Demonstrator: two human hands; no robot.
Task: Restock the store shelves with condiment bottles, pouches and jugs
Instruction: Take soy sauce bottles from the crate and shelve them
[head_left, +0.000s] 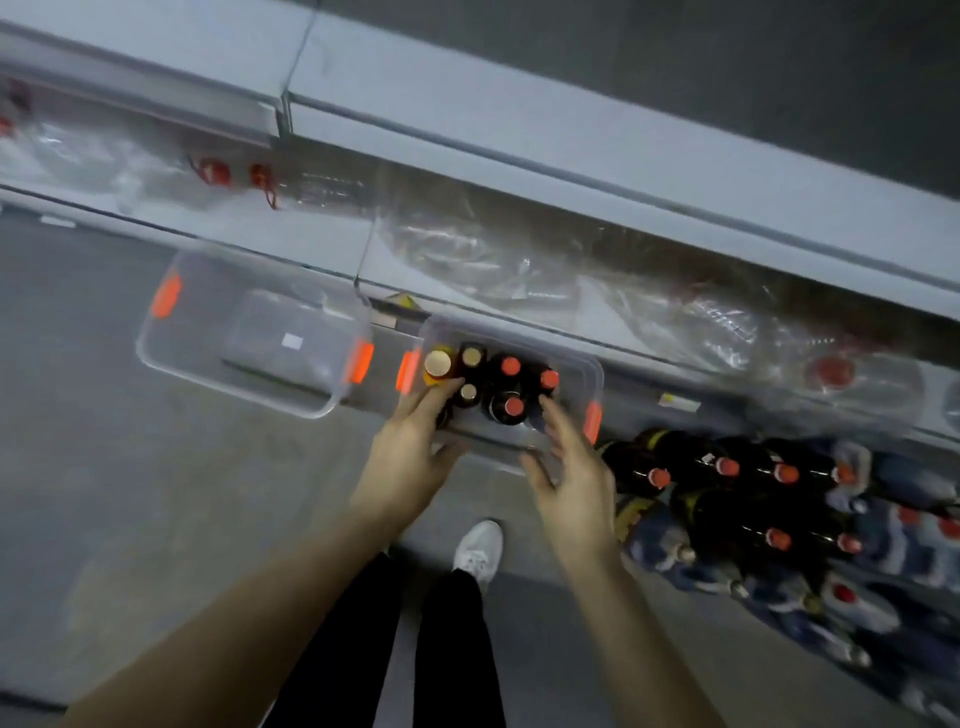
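Two tiers of grey shelving (519, 140) run diagonally across the top of the view, with clear-wrapped packs (493, 249) on the lower tier; their contents are too blurred to read. Grey floor (130, 493) fills the left and bottom.

Lower right, beside the shelving: a stock pile of dark bottles with red caps (727, 467) lying on their sides, with blue pouches (857, 613) under and around them.

On the floor below the shelf edge, side by side and just apart:
- left bin (156, 343), clear with orange latches, holding a smaller clear container (280, 338);
- right bin (587, 364), same type, holding six upright condiment bottles (498, 387) packed close together. Three show red caps, three pale tan or yellow caps.

Both bare forearms reach down to the right bin.
- Left hand (410, 447): fingers straight and slightly apart, tips at the tan-capped bottles on the bin's left side, thumb spread wide. Nothing is clasped.
- Right hand (571, 473): fingers spread and relaxed above the bin's near right corner, one fingertip just beside a red-capped bottle. It holds nothing.

Between the arms: black trousers and one white shoe (480, 551) on the floor.
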